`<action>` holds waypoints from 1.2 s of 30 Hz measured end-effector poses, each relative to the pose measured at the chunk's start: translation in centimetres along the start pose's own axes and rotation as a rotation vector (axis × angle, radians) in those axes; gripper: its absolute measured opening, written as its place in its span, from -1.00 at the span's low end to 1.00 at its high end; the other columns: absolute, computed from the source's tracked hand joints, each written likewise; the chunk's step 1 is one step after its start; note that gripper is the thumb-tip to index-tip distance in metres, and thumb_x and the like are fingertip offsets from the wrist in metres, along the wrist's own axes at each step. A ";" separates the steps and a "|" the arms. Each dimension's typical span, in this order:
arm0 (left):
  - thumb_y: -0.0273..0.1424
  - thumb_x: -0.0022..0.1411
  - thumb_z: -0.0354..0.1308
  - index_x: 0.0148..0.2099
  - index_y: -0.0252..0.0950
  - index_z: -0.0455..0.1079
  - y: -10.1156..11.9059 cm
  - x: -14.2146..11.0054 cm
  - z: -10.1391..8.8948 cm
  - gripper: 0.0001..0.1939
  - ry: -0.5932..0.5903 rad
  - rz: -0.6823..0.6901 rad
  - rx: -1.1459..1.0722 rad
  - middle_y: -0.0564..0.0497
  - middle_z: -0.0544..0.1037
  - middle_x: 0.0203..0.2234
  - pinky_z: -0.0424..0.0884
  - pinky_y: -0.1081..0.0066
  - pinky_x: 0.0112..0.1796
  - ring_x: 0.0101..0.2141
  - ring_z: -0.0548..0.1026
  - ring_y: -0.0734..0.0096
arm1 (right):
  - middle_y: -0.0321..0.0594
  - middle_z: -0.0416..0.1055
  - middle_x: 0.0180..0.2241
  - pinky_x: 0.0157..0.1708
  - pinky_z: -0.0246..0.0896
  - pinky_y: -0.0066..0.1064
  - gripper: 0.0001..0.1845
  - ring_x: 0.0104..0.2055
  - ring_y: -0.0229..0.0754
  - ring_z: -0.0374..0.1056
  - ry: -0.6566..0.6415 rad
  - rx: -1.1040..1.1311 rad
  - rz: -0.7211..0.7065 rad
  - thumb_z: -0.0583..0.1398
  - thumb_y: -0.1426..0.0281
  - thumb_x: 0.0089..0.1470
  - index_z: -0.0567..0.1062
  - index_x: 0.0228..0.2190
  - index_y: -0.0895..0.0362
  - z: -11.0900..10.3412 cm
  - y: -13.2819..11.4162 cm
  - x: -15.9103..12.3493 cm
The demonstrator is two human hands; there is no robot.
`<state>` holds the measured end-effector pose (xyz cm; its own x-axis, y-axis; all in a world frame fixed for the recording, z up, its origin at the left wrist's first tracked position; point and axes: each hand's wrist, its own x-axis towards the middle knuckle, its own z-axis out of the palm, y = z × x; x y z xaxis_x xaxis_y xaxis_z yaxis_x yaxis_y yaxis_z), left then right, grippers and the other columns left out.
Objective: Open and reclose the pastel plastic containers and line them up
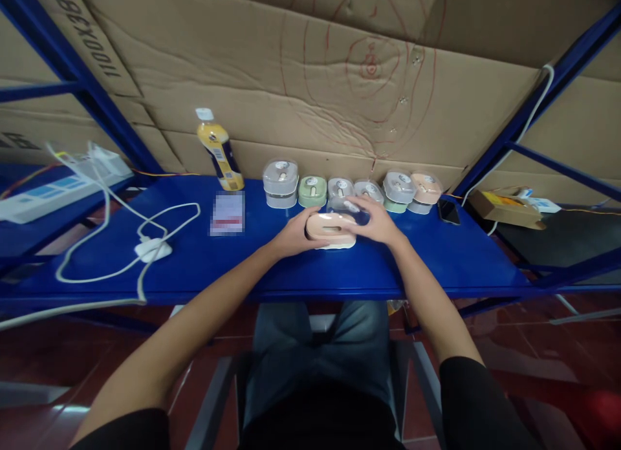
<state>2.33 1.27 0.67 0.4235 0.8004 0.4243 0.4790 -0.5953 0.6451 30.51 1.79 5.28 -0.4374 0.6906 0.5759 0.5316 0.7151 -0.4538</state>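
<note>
A small peach plastic box (334, 222) with an oblong slot in its top rests near the middle of the blue table. My left hand (297, 235) is wrapped round its left side, thumb along the front. My right hand (377, 224) grips a clear plastic cover (347, 208), which tilts over the back right of the box; part of it is hidden by the fingers. Just behind my hands stands a row of similar boxes with clear tops, among them a green box (312, 191), a grey box (340, 189) and a peach-topped box (425, 190).
The blue table (242, 269) has a bottle (219, 152) at the back left, with a blurred packet (228, 214) before it. White cables (109, 243) and a power strip (63, 185) lie left. A phone (448, 211) and an open carton (507, 209) are right. Cardboard (242, 62) walls the back.
</note>
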 end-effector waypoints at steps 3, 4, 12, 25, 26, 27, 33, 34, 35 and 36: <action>0.01 -0.01 0.51 0.42 -0.27 0.14 0.3 0.0 0.5 0.08 -0.036 -0.020 -0.038 -0.28 0.44 0.27 0.36 -0.05 0.26 0.26 0.44 -0.18 | -0.06 0.49 0.16 0.25 0.31 0.08 -0.19 0.20 0.14 0.43 -0.112 0.010 -0.060 0.45 0.01 -0.01 0.49 0.23 -0.03 1.6 -1.3 0.3; -0.01 -0.02 0.51 0.45 -0.28 0.09 0.4 -0.1 0.6 0.13 -0.044 -0.025 -0.057 -0.29 0.45 0.26 0.37 -0.06 0.25 0.25 0.45 -0.18 | -0.05 0.48 0.15 0.24 0.33 0.07 -0.18 0.18 0.14 0.44 -0.145 0.013 -0.069 0.45 0.01 -0.01 0.48 0.24 -0.02 2.1 -1.5 0.3; -0.08 -0.05 0.55 0.54 -0.29 -0.09 0.2 -0.1 0.9 0.29 -0.112 -0.028 0.012 -0.35 0.20 0.44 0.24 -0.07 0.34 0.39 0.25 -0.25 | -0.05 0.44 0.15 0.18 0.38 -0.03 -0.15 0.14 0.10 0.47 -0.250 -0.021 -0.034 0.44 0.02 0.01 0.46 0.27 0.02 2.6 -1.7 0.3; -0.07 -0.05 0.55 0.47 -0.26 0.05 -0.5 -0.1 0.6 0.18 -0.098 0.004 -0.030 -0.34 0.36 0.33 0.34 -0.13 0.27 0.31 0.38 -0.24 | -0.03 0.39 0.24 0.27 0.29 0.09 0.10 0.29 0.22 0.32 -0.387 -0.033 -0.003 0.49 -0.01 -0.07 0.26 0.40 -0.04 1.7 -1.6 -0.5; -0.08 -0.05 0.55 0.47 -0.26 0.04 -0.5 -0.1 0.5 0.18 -0.092 0.006 -0.037 -0.33 0.38 0.32 0.36 -0.12 0.26 0.29 0.40 -0.23 | -0.02 0.40 0.23 0.26 0.30 0.08 0.10 0.28 0.23 0.33 -0.390 -0.043 -0.002 0.49 0.00 -0.06 0.25 0.40 -0.02 1.5 -1.5 -0.5; -0.10 -0.04 0.55 0.47 -0.26 0.04 -0.6 -0.1 0.4 0.17 -0.077 0.012 -0.051 -0.32 0.40 0.29 0.39 -0.11 0.25 0.27 0.43 -0.20 | -0.02 0.42 0.21 0.26 0.31 0.05 0.07 0.26 0.23 0.34 -0.379 -0.056 0.006 0.48 0.02 -0.05 0.26 0.39 -0.01 1.3 -1.4 -0.6; -0.14 0.18 0.40 0.42 -0.29 0.08 -0.8 0.1 0.3 -0.10 0.134 0.011 -0.070 -0.24 0.53 0.09 0.50 0.00 0.16 0.09 0.56 0.03 | 0.09 0.42 0.16 0.23 0.29 0.11 -0.04 0.18 0.30 0.38 0.027 -0.270 0.225 0.43 0.01 0.00 0.32 0.33 0.06 -1.2 -0.2 1.0; -0.15 0.21 0.39 0.41 -0.30 0.10 -0.8 0.1 0.3 -0.13 0.142 0.009 -0.050 -0.23 0.53 0.08 0.50 0.01 0.15 0.08 0.56 0.05 | 0.15 0.40 0.15 0.21 0.27 0.19 -0.03 0.18 0.35 0.36 0.120 -0.341 0.293 0.41 0.00 0.01 0.31 0.33 0.11 -1.6 0.2 1.7; -0.15 0.22 0.38 0.40 -0.29 0.11 -0.8 0.2 0.4 -0.16 0.140 0.012 -0.031 -0.22 0.53 0.06 0.51 0.01 0.14 0.06 0.57 0.07 | 0.20 0.39 0.14 0.20 0.23 0.26 -0.03 0.19 0.41 0.34 0.198 -0.409 0.354 0.40 -0.01 0.02 0.30 0.32 0.16 -1.9 0.5 2.5; -0.15 0.23 0.37 0.40 -0.29 0.11 -0.8 0.2 0.4 -0.17 0.133 0.019 -0.013 -0.22 0.53 0.06 0.52 0.02 0.13 0.05 0.57 0.08 | 0.26 0.37 0.13 0.20 0.19 0.32 -0.05 0.20 0.46 0.30 0.254 -0.472 0.406 0.39 0.00 0.03 0.31 0.30 0.21 -2.0 1.0 3.3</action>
<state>2.36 1.86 -0.06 0.3265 0.7919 0.5160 0.4617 -0.6100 0.6440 31.04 4.55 8.12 0.0177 0.8071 0.5902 0.9032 0.2403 -0.3557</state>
